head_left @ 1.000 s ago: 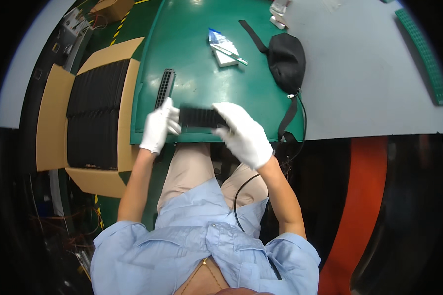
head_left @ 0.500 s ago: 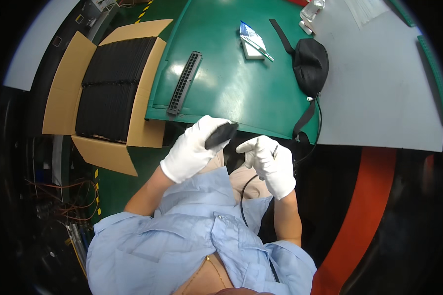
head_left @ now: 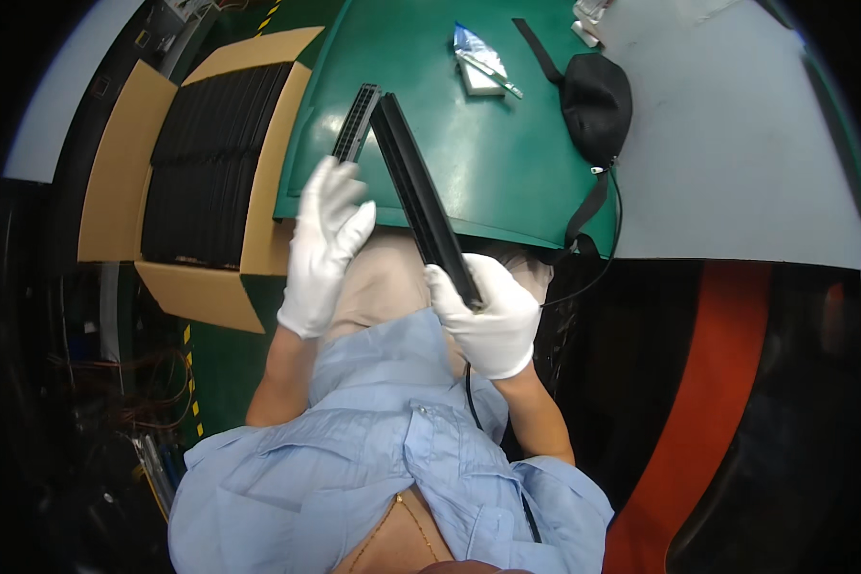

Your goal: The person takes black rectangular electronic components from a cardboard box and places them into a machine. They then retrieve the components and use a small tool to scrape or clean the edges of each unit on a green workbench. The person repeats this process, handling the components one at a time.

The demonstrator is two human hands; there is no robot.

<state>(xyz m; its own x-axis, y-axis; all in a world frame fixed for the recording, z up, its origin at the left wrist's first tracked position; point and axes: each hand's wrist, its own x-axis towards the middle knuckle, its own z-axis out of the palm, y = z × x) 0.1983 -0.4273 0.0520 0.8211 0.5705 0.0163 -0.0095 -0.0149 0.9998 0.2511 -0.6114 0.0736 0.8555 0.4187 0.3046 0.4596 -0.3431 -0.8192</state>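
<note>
My right hand, in a white glove, grips the lower end of a long black plastic strip. The strip slants up and to the left, its far end over the green table. My left hand, also gloved in white, holds nothing; its thumb stands apart and its fingertips are blurred. Just beyond those fingers lies a slotted black strip with rows of small openings, its near end hidden by them. The tops of the two strips almost meet in the picture; whether they touch I cannot tell.
At left, an open cardboard box holds tightly packed black parts. On the green table lie a black pouch with strap and cable, and a white block with a blue-and-silver packet. A grey surface adjoins at right.
The long black strip, earlier a short dark shape in my left hand, is now in my right hand and seen lengthwise. My left hand has let go and moved left toward the slotted strip.
</note>
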